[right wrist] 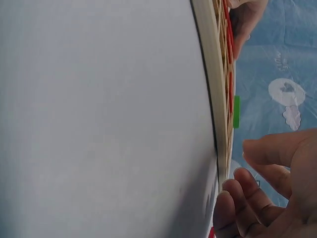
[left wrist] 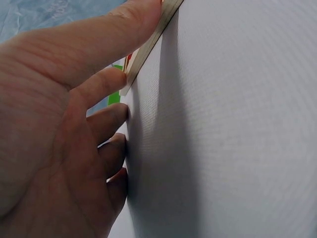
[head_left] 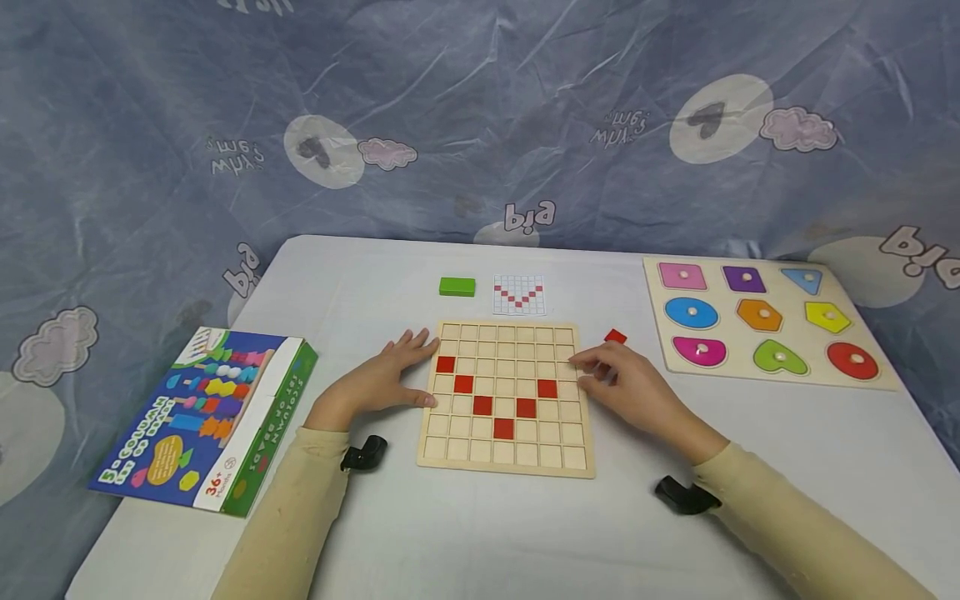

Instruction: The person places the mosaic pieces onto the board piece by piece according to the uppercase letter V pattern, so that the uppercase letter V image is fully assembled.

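Note:
A wooden grid board (head_left: pixel 506 470) lies flat on the white table, with several red square tiles (head_left: pixel 503 428) in its cells forming a V-like line. My left hand (head_left: pixel 378 375) rests at the board's left edge, fingers spread, with the thumb and a fingertip against the rim. At the right edge is my right hand (head_left: pixel 630 383), fingers loosely bent and thumb apart from them; nothing shows between them in the right wrist view. Just beyond its knuckles lies a loose red tile (head_left: pixel 616 336), partly hidden by the hand.
Behind the board are a green block (head_left: pixel 457 287) and a small printed grid card (head_left: pixel 519 295) with a red V pattern. A shape puzzle board (head_left: pixel 772 321) with knobbed pieces lies at the right. On the left sits a colourful toy box (head_left: pixel 206 417). A patterned cloth hangs behind.

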Demonstrator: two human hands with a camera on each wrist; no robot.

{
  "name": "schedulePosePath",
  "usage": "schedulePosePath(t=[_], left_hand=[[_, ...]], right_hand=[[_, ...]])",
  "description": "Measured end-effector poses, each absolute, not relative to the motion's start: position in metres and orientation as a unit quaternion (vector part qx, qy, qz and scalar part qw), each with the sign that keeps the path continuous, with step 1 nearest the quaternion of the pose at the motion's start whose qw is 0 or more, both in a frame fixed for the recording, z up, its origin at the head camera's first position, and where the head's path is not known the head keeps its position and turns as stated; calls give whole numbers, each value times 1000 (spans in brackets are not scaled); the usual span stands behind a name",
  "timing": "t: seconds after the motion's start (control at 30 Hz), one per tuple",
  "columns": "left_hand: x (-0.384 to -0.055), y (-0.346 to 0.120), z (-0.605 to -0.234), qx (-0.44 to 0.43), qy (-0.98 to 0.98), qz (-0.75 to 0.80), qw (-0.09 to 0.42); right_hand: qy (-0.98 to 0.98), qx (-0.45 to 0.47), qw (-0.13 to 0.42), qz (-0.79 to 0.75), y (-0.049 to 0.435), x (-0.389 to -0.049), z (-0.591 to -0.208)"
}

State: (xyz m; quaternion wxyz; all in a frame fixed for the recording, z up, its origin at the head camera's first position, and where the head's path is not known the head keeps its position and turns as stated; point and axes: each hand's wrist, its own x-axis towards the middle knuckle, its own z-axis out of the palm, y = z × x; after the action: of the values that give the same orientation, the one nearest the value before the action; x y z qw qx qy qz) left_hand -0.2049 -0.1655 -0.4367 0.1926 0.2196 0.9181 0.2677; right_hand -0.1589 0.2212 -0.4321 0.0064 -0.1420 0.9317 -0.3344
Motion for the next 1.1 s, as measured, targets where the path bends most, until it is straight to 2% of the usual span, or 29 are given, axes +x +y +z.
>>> schedulePosePath(t=[0.7,1.1], left_hand=[[-205,-167,-437,226,918,265,189],[-204,-166,-435,226,919,263,189]], right_hand=[[952,-73,-48,-293,255,-178,-435],[958,-58,-24,-279,261,-188,-434]])
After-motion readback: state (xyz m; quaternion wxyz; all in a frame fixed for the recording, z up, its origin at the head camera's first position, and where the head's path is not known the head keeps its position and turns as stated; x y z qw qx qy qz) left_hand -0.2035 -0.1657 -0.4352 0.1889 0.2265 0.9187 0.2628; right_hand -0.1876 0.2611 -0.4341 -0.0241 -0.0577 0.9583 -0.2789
